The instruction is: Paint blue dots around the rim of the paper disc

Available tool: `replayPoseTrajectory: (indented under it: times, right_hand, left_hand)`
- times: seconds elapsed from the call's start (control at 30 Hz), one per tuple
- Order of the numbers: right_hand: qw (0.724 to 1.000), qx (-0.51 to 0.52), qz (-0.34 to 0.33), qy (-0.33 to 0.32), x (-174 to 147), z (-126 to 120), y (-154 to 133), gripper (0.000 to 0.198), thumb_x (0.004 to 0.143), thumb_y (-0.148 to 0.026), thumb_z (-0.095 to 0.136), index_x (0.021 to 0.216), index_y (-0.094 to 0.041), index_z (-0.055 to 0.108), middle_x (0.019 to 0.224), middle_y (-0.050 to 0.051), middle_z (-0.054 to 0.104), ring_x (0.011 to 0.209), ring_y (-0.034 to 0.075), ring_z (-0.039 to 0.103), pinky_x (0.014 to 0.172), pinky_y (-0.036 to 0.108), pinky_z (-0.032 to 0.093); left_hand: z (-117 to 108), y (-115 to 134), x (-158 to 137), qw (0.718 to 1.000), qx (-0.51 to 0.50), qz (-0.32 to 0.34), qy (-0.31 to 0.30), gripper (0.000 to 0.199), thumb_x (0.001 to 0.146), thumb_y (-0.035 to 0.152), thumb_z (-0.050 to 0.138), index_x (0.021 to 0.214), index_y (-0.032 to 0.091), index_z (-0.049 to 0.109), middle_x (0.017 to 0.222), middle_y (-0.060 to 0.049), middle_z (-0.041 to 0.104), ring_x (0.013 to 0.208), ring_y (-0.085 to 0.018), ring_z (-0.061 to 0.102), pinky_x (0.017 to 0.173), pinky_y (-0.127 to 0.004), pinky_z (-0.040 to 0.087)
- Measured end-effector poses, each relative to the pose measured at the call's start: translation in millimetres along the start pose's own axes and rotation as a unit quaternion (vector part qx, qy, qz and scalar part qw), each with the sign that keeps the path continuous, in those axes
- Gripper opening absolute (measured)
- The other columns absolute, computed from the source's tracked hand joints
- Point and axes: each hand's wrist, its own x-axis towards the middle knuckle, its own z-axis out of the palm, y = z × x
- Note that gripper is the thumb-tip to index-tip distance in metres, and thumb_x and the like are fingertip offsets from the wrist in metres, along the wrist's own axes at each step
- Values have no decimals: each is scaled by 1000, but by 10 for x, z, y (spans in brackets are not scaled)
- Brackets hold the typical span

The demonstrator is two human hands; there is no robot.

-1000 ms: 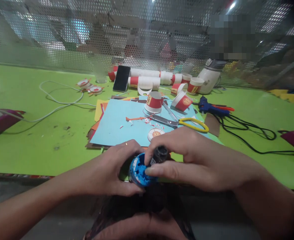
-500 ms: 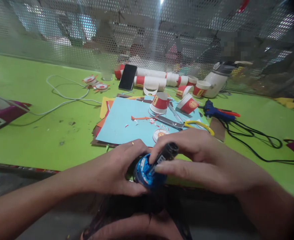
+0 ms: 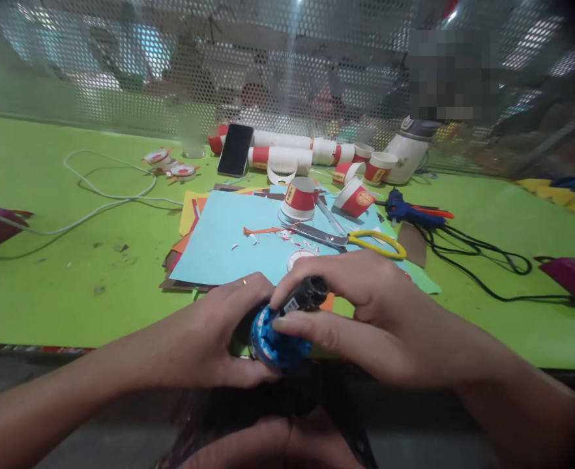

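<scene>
My left hand (image 3: 214, 329) is wrapped round a small round cup-like piece (image 3: 278, 352) in front of the table edge. Its upward face is mostly blue with a few white patches near the rim; its underside is hidden. A black marker (image 3: 308, 294) is pinched between the thumb and fingers of my right hand (image 3: 380, 319). It slants down to the blue face, and my fingers hide its tip. Beyond my hands, a white and red paper disc (image 3: 301, 260) lies partly covered on a light blue sheet (image 3: 214, 244).
Yellow-handled scissors (image 3: 375, 244) and an upside-down paper cup (image 3: 300, 198) rest on the sheet among paper scraps. A blue glue gun (image 3: 409, 212) with black cable lies right. Behind are a phone (image 3: 236, 150), cup tubes (image 3: 287, 158) and a white jug (image 3: 407, 156).
The view has swung slightly right, so the table things sit further left. Less white shows on the round piece's face, and the marker lies at a lower slant. Both grips are unchanged.
</scene>
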Motion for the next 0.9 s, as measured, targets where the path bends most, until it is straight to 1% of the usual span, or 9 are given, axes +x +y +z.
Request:
replayPoseTrajectory:
  times: [0.07, 0.13, 0.23, 0.43, 0.5, 0.6, 0.7, 0.8, 0.9]
  right_hand:
    - [998, -64, 1, 19, -19, -2, 25, 22, 98, -29, 57, 92, -12, 69, 85, 3, 70, 75, 12, 60, 67, 25, 42]
    - [996, -90, 8, -2, -49, -43, 22, 22, 97, -29, 58, 90, -13, 70, 81, 1, 70, 72, 12, 60, 65, 25, 41]
    - [998, -46, 11, -30, -97, -146, -9, 21, 97, -31, 60, 92, -14, 72, 82, 0, 72, 70, 10, 62, 64, 23, 44]
    - [998, -44, 6, 35, -136, -223, -15, 17, 96, -31, 62, 86, -19, 70, 85, -1, 73, 70, 11, 63, 62, 22, 46]
    - [999, -32, 1, 18, -137, -191, 7, 16, 96, -31, 61, 90, -18, 68, 82, -2, 70, 70, 9, 61, 64, 20, 46]
    - [998, -56, -11, -12, -145, -148, 23, 15, 98, -26, 57, 102, -16, 67, 93, 1, 70, 83, 12, 63, 74, 23, 47]
    - [994, -89, -26, -65, -129, -143, 22, 18, 99, -24, 53, 102, -13, 68, 99, 5, 71, 89, 16, 63, 76, 28, 46]
    - [994, -9, -32, -105, -60, -121, 50, 15, 98, -24, 57, 100, -13, 67, 91, 1, 70, 81, 11, 63, 72, 22, 46]
    - [997, 53, 11, -59, 1, -48, 92, 20, 99, -31, 56, 95, -14, 67, 84, -1, 68, 74, 10, 60, 68, 21, 44]
  left_hand:
    - [-5, -10, 1, 1000, -3, 6, -4, 43, 76, 31, 77, 112, 23, 55, 107, -5, 65, 96, -24, 64, 84, -34, 54]
    - [-13, -16, 4, 1000, -7, 11, -15, 47, 75, 31, 77, 116, 23, 55, 110, -5, 65, 99, -24, 63, 85, -34, 54]
    - [-26, -10, 7, 1000, -8, 2, -23, 42, 77, 30, 76, 114, 23, 56, 109, -5, 66, 97, -23, 64, 82, -32, 54]
    - [-35, 16, 8, 1000, -7, 4, -25, 38, 76, 27, 75, 109, 23, 57, 108, -5, 66, 97, -22, 63, 81, -31, 54]
    - [-25, 8, 2, 1000, -8, 6, -23, 39, 76, 26, 75, 110, 23, 56, 109, -5, 65, 98, -23, 63, 82, -32, 53]
    - [-12, -4, -7, 1000, -9, 7, -22, 46, 76, 25, 77, 116, 24, 53, 112, -4, 63, 102, -22, 61, 86, -32, 52]
    - [-20, 8, -3, 999, -3, -2, -32, 45, 76, 26, 78, 114, 23, 53, 107, -2, 62, 98, -20, 61, 82, -31, 51]
    - [-37, 30, 10, 999, 3, -2, -33, 39, 76, 28, 77, 107, 21, 55, 102, -2, 63, 93, -20, 62, 80, -31, 52]
    - [-43, 31, 14, 1000, 1, 2, -23, 39, 75, 29, 76, 108, 22, 55, 103, -3, 64, 94, -22, 63, 82, -32, 53]
